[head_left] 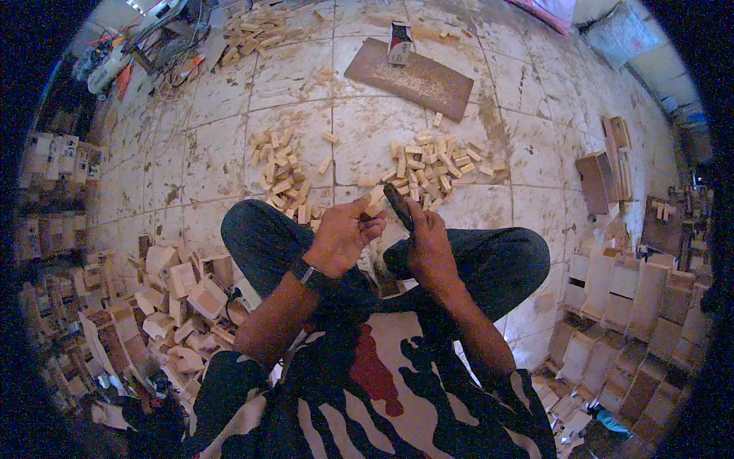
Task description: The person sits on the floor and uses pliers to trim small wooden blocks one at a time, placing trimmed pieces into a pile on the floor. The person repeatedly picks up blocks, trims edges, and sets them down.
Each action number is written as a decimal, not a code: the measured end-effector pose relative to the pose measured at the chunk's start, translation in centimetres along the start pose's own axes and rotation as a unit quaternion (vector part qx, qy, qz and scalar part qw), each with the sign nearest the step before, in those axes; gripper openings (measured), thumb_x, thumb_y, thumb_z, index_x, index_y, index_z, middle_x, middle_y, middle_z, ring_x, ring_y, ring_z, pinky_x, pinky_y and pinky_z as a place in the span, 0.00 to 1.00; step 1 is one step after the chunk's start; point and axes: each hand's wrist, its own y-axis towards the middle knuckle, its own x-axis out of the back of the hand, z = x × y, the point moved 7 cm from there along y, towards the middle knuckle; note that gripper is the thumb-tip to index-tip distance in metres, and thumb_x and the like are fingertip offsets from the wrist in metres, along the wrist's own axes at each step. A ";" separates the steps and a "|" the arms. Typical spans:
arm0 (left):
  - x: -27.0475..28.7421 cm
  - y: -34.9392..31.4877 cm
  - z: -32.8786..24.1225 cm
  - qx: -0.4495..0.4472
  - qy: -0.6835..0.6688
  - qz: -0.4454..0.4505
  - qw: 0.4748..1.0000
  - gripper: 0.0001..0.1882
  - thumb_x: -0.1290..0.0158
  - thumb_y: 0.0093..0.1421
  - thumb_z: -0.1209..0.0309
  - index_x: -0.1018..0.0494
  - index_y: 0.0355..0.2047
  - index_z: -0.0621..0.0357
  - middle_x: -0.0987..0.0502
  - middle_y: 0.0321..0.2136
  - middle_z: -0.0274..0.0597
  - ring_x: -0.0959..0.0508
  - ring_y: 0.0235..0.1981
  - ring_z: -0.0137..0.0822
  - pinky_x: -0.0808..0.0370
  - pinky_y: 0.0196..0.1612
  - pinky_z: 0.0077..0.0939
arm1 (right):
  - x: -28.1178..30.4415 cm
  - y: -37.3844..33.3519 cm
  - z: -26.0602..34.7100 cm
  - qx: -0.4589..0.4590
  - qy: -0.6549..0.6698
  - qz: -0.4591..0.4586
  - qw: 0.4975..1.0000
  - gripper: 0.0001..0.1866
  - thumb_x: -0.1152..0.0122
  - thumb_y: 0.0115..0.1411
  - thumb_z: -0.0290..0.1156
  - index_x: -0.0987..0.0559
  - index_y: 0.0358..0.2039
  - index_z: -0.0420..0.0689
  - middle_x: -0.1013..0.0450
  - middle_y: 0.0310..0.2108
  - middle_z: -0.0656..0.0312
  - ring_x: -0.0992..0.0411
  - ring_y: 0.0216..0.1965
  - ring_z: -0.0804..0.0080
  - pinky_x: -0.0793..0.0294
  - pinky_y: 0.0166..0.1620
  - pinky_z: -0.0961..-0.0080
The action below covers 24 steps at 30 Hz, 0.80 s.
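I sit cross-legged on a tiled floor. My left hand is closed around a small pale wooden block held above my knees; a dark watch is on that wrist. My right hand grips a dark-handled tool whose end meets the block. Both hands are close together, just in front of two heaps of small wooden blocks, one heap ahead on the left and the other heap ahead on the right.
A flat brown board lies farther out on the floor with a small box on it. Stacks of pale wooden boxes stand at my left and right. More blocks and cabled tools lie at the far left.
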 end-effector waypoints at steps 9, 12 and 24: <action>-2.0 0.2 2.0 0.157 -0.337 -0.059 0.926 0.11 0.52 0.62 0.68 0.32 0.37 0.67 0.25 0.30 0.45 0.23 0.31 0.34 0.22 0.33 0.20 | -0.2 0.2 0.1 -0.022 -0.087 -0.081 0.993 0.33 0.53 0.48 0.13 0.41 0.57 0.42 0.34 0.39 0.43 0.33 0.39 0.47 0.32 0.44 0.58; -2.2 0.1 0.6 0.132 -0.382 -0.087 0.911 0.11 0.52 0.62 0.70 0.35 0.38 0.67 0.26 0.29 0.46 0.22 0.30 0.36 0.21 0.32 0.21 | -0.2 0.4 -0.5 -0.039 0.030 -0.045 0.998 0.33 0.50 0.50 0.16 0.42 0.59 0.40 0.35 0.43 0.42 0.34 0.44 0.45 0.33 0.48 0.58; -0.8 -1.0 -3.1 0.009 -0.230 -0.181 0.956 0.15 0.50 0.60 0.73 0.39 0.44 0.68 0.30 0.35 0.49 0.23 0.33 0.40 0.20 0.37 0.32 | -0.2 -0.6 -4.3 -0.089 0.216 -0.069 0.970 0.34 0.48 0.54 0.20 0.47 0.61 0.38 0.31 0.43 0.55 0.31 0.43 0.69 0.32 0.48 0.74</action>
